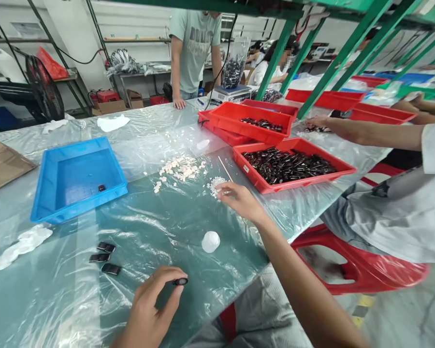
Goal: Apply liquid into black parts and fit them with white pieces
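My left hand (pixel 150 309) is low at the table's near edge, pinching a small black part (pixel 180 281) between thumb and fingers. My right hand (pixel 241 199) reaches forward and rests its fingertips on a little heap of tiny white pieces (pixel 215 184) on the plastic-covered table. A bigger scatter of white pieces (pixel 179 168) lies just beyond. Three black parts (pixel 105 258) lie in a row to the left of my left hand. A white cap-like lump (pixel 210 241) sits between my hands.
A blue tray (pixel 47 191) at left holds one black part. Red trays (pixel 293 182) full of black parts stand at right, more behind. A seated person's arm (pixel 366 133) reaches in at right; another person stands at the far end. A red stool (pixel 366 270) stands beside the table.
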Motion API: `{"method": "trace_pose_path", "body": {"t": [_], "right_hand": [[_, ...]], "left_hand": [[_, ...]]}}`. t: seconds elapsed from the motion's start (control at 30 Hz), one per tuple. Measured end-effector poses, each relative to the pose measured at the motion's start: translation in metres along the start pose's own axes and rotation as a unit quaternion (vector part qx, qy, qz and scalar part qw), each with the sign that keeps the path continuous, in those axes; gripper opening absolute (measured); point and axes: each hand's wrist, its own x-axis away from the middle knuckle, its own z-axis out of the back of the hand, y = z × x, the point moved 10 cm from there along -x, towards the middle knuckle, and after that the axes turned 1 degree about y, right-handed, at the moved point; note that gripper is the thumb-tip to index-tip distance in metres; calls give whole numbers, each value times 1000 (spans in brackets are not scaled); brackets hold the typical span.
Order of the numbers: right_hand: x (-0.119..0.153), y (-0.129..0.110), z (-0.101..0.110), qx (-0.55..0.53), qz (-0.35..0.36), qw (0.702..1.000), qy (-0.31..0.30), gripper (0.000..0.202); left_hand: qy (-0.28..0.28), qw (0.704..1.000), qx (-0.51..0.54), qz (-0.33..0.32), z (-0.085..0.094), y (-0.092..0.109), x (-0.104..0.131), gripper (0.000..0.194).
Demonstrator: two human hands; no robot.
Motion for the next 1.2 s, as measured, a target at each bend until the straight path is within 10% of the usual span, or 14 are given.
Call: {"method": "trace_pose_path", "body": {"t": [0.2,0.4,0.53,0.67,0.83,1.2], "right_hand": [[-125,-14,-54,99,-7,994,-34,23],[-136,-25,-52,126,-2,991,-34,24],[-85,-47,-16,89,25,996,14,19],[27,-106,21,-7,122,990,76,17],[147,-166,-4,-110,194,975,20,28],[170,-147,-65,-148,157,976,-15,54]], "left_hand": [[-4,1000,-8,18,0,-8,0,13],[8,1000,12,16,9,-7,-4,13],[-12,998,23,54,5,-10,-4,16],[-47,995,55,74,-7,-11,1,19],[-80,994,43,57,-17,-8,11,20],[-101,994,31,2,-18,10,5,17]]}}
